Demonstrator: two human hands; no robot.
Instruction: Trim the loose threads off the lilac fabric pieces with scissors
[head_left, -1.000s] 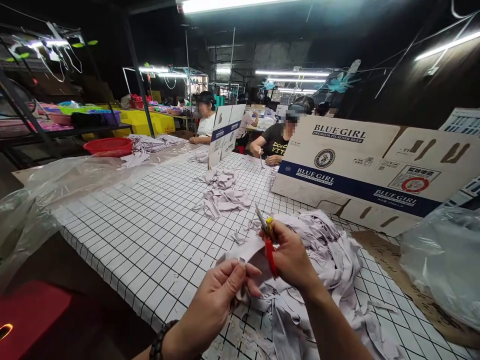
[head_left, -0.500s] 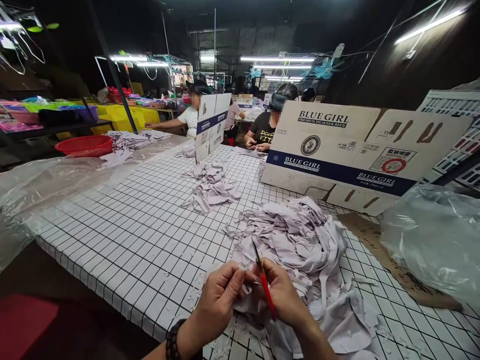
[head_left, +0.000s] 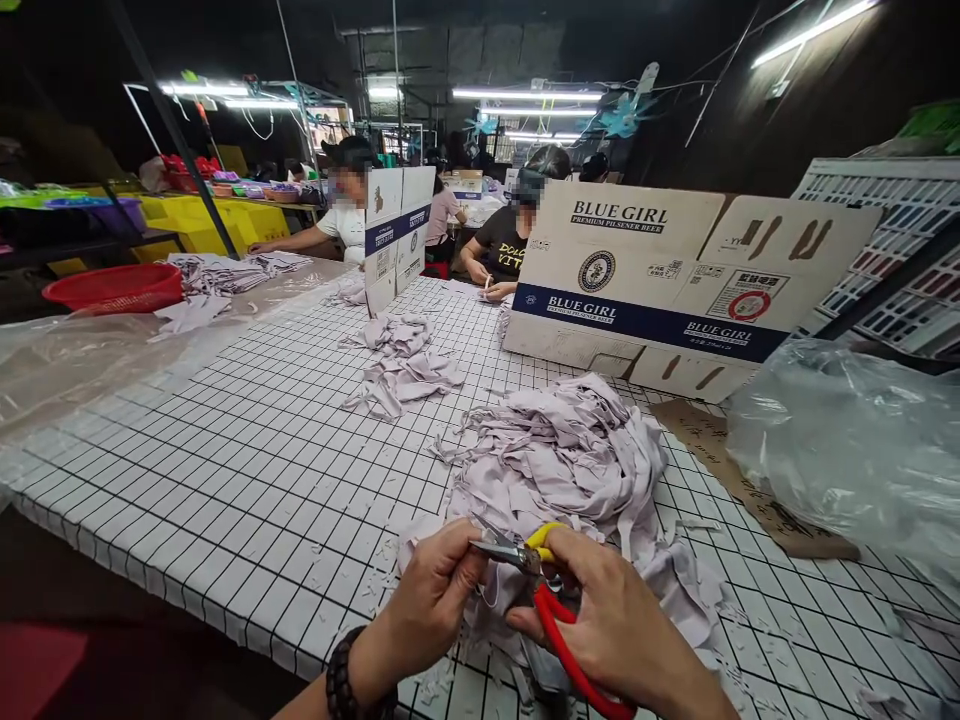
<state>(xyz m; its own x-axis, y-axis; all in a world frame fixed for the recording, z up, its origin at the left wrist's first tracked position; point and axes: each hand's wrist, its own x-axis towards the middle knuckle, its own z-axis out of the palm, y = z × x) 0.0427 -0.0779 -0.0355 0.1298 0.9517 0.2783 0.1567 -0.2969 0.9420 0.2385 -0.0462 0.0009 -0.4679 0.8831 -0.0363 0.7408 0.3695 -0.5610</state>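
My right hand (head_left: 611,600) grips scissors (head_left: 529,560) with one yellow and one red handle. Their blades point left and meet the fingertips of my left hand (head_left: 439,585). Thumb and forefinger of that hand are pinched on a piece of pale lilac fabric, mostly hidden by the fingers, with a thin loop hanging below. A braided dark bracelet circles my left wrist. Just beyond both hands lies a heaped pile of pale lilac fabric pieces (head_left: 555,455), some of it reaching under my right hand.
Small trimmings lie scattered over the grid-patterned table (head_left: 225,470). A smaller fabric heap (head_left: 405,370) sits farther off. Cardboard panels (head_left: 622,320) stand upright behind, with a clear plastic bag (head_left: 840,450) at right and a red basket (head_left: 112,288) at left. Co-workers sit across the table.
The scissors have swung from pointing up and away to pointing left, and their handles have spread apart in my right hand. The blades now reach my left fingertips. The whole view has shifted slightly.
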